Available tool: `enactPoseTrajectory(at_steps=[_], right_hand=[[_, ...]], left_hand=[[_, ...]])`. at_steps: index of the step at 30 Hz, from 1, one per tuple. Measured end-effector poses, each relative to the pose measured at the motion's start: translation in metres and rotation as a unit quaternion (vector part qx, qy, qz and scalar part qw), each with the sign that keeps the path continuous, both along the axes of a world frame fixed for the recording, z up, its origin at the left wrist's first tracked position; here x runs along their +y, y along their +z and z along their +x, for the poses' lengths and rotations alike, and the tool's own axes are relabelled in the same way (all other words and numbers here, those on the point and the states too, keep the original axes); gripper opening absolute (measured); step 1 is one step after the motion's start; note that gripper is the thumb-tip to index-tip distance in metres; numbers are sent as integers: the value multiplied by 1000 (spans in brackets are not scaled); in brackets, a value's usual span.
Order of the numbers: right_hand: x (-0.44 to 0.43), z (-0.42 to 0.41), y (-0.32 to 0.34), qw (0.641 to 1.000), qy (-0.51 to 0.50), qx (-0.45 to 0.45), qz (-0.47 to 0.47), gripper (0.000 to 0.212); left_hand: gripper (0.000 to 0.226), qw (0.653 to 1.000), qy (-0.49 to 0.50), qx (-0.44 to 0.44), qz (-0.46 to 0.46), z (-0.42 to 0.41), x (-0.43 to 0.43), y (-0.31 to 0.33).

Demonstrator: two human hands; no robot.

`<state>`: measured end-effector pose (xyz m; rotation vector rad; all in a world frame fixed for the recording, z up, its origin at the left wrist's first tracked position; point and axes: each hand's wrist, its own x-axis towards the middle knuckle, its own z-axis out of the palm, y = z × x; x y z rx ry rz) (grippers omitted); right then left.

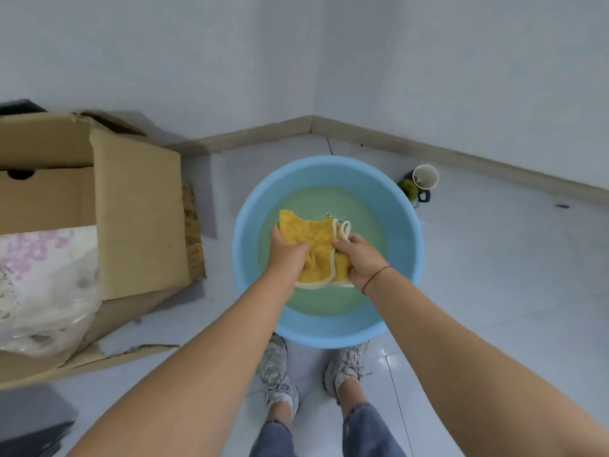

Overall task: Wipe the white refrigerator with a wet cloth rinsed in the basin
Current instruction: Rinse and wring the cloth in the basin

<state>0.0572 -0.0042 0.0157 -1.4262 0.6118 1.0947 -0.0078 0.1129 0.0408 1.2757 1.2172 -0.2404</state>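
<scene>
A round blue basin [250, 206] holding greenish water stands on the tiled floor in front of my feet. Over its middle I hold a yellow cloth [321, 240] with a white border. My left hand [286, 250] grips the cloth's left side and my right hand [361, 260] grips its right side, bunching it between them. The cloth's lower edge hangs close to the water. No refrigerator is in view.
A large open cardboard box [138, 209] with a plastic-wrapped flowered bundle [46, 278] stands at the left. A white paper cup [425, 177] and a small dark and green object [410, 189] sit near the right wall. The room's corner lies behind the basin. A dark object [29, 420] is at the bottom left.
</scene>
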Motion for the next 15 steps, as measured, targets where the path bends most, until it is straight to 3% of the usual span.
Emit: enactPoseTrajectory(at_steps=[4, 9, 12, 15], right_hand=[[1, -7, -43, 1000, 5, -11, -14, 13], [5, -3, -83, 996, 39, -59, -59, 20], [8, 2, -97, 984, 53, -129, -111, 23], [2, 6, -112, 949, 119, -197, -215, 25]], left_hand=[[94, 999, -35, 33, 23, -4, -6, -47], [94, 978, -147, 65, 135, 0, -19, -89], [81, 905, -287, 101, 296, 2, -30, -108], [78, 851, -418, 94, 304, 1, -42, -129]])
